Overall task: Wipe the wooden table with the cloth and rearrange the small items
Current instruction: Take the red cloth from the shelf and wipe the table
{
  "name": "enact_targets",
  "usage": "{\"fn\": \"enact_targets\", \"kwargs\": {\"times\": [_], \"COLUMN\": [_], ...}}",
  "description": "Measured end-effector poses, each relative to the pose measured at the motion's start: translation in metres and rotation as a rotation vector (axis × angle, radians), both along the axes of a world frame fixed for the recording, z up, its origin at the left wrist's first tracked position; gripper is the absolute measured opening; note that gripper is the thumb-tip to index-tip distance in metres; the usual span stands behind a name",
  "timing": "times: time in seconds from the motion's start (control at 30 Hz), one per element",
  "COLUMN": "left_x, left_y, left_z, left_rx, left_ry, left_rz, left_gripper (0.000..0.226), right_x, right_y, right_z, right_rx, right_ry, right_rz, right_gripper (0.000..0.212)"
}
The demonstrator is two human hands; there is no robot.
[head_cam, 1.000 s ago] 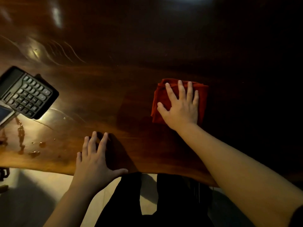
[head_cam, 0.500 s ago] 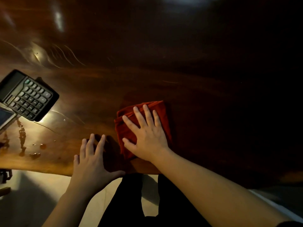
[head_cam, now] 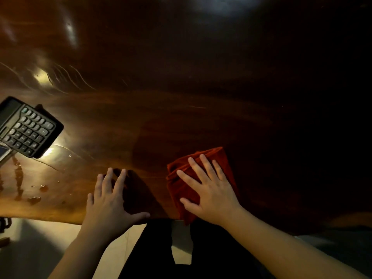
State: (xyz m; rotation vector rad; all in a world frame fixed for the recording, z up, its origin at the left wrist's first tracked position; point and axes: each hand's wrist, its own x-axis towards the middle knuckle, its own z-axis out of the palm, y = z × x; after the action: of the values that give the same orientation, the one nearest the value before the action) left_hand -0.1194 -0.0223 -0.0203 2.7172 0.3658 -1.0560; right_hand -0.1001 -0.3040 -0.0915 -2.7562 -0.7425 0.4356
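A folded red cloth (head_cam: 213,158) lies on the dark wooden table (head_cam: 181,101) at its near edge, one corner hanging just over it. My right hand (head_cam: 209,191) presses flat on the cloth, fingers spread and thumb at its left side. To the left of the cloth, my left hand (head_cam: 109,202) rests palm down on bare wood with fingers apart, holding nothing. A black calculator (head_cam: 28,127) lies tilted at the far left.
A flat phone-like object (head_cam: 3,155) shows at the left edge, partly under the calculator. Wet streaks and drops (head_cam: 43,188) mark the wood near the left front edge. My dark-clothed legs (head_cam: 157,250) and pale floor lie below the table edge. The right side is in deep shadow.
My right hand has dragged the red cloth from the middle of the table toward me to the near edge, first leftward, then a little right. My left hand has stayed in place.
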Motion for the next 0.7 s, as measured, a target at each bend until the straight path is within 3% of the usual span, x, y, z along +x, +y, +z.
{"fn": "enact_targets", "kwargs": {"times": [0.37,0.7], "left_x": [0.003,-0.017], "left_y": [-0.016,-0.025], "left_z": [-0.003,0.015], "left_rx": [0.015,-0.013], "left_ry": [-0.051,-0.189], "left_rz": [0.001,0.219], "left_gripper": [0.141,0.129], "right_x": [-0.005,0.011], "right_y": [-0.026,-0.024], "right_z": [0.005,0.024], "right_rx": [-0.022,-0.013], "right_ry": [0.078,0.11], "right_rz": [-0.031,0.014], "right_gripper": [0.08,0.076]}}
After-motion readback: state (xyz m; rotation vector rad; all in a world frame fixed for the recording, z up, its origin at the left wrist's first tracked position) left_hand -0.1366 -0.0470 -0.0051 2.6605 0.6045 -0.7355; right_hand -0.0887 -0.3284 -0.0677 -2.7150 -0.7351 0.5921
